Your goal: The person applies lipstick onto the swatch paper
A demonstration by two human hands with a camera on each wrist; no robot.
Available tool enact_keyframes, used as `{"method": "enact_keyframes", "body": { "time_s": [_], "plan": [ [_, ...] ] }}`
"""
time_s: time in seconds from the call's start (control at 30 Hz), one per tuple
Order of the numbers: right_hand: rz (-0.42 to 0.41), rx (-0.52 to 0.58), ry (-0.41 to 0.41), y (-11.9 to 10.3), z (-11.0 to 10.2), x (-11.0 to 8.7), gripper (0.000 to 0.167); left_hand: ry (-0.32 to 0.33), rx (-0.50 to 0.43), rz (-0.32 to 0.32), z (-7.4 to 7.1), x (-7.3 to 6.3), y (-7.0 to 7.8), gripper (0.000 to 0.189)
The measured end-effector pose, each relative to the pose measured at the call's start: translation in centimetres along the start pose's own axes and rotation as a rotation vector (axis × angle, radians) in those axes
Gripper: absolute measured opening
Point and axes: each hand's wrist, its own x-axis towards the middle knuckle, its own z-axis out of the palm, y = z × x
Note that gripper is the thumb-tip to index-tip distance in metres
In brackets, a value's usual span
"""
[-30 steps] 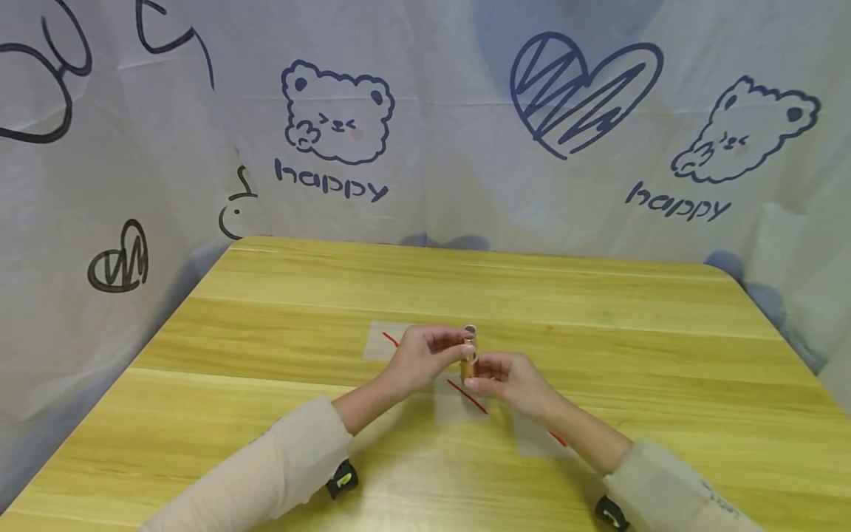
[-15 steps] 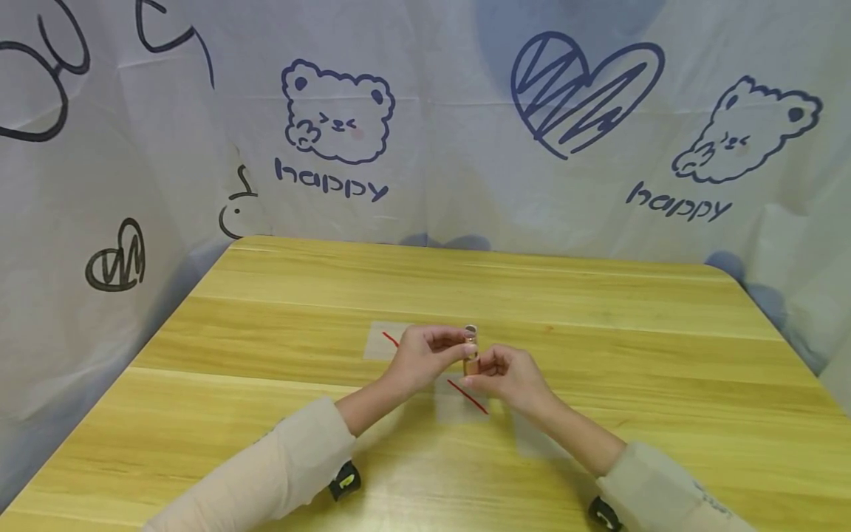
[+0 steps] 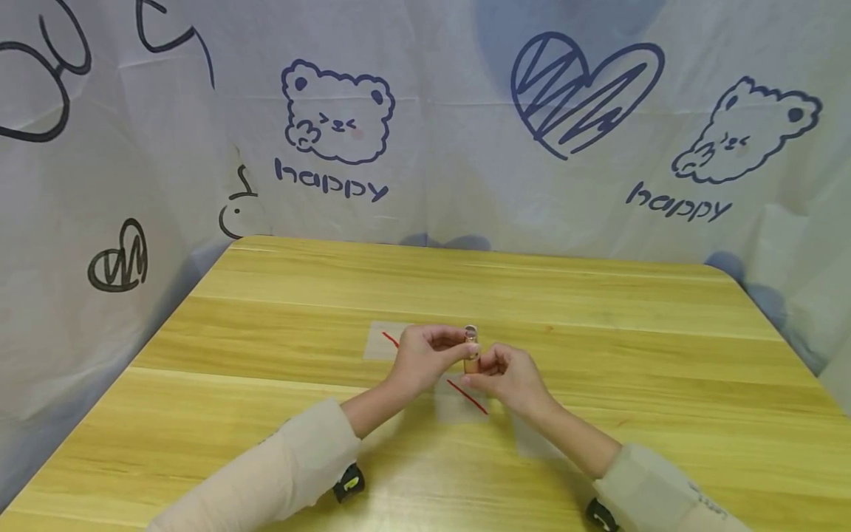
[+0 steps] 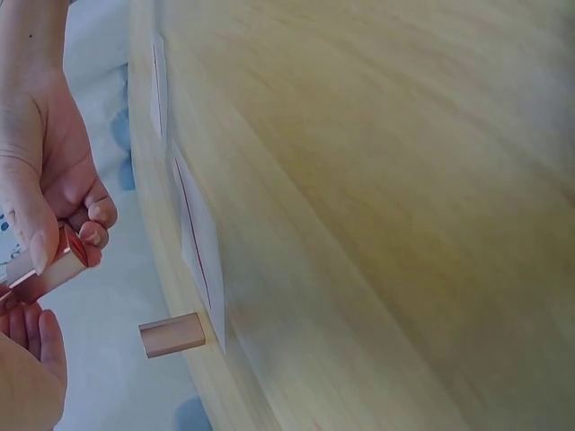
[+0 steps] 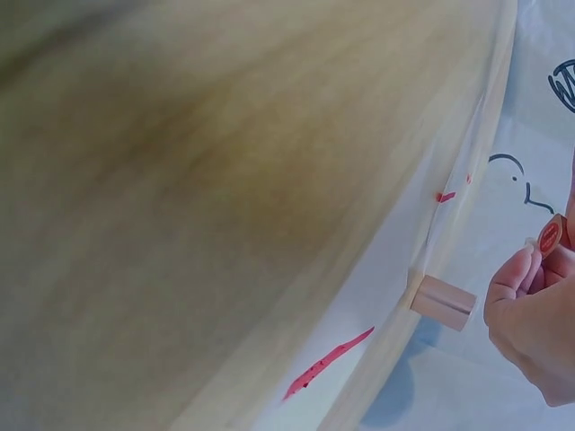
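Note:
Both hands meet over the middle of the table around a small rose-gold lipstick tube (image 3: 471, 363), held roughly upright. My left hand (image 3: 423, 356) pinches its upper part between thumb and fingers. Lower down, my right hand (image 3: 515, 375) grips the tube near its base. A red label shows on the tube's bottom end (image 5: 551, 235) in the right wrist view. Both wrist views show a separate rose-gold piece (image 4: 172, 335), like a lipstick cap, standing on the table beside a paper; in the head view it is hidden.
Several white paper squares lie on the wooden table (image 3: 266, 355): one at the left hand (image 3: 379, 347), one below the hands (image 3: 452, 410), one under the right forearm (image 3: 532, 441). A white drawn-on cloth (image 3: 459, 148) hangs behind.
My right hand has shifted slightly up and left along the tube, and its forearm now covers the red line on the right paper. My left hand stays almost still.

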Motion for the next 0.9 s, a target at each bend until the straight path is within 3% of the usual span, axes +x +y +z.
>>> {"method": "enact_keyframes", "body": {
  "time_s": [0.3,0.43,0.67,0.9],
  "plan": [
    [-0.004,-0.030,0.053,0.02,0.42,0.09,0.021,0.068,-0.027,0.007,0.40,-0.11,-0.14,0.018],
    [0.002,-0.039,0.065,0.07,0.55,0.13,0.021,0.065,-0.024,0.009,0.40,-0.10,-0.16,0.019],
    [-0.028,-0.017,0.031,0.27,0.08,-0.08,0.019,-0.054,-0.053,0.042,-0.01,0.22,-0.43,0.024],
    [-0.036,-0.033,0.012,0.21,-0.19,-0.18,0.020,-0.169,0.019,0.104,-0.37,0.50,-0.55,0.024]
  ]
}}
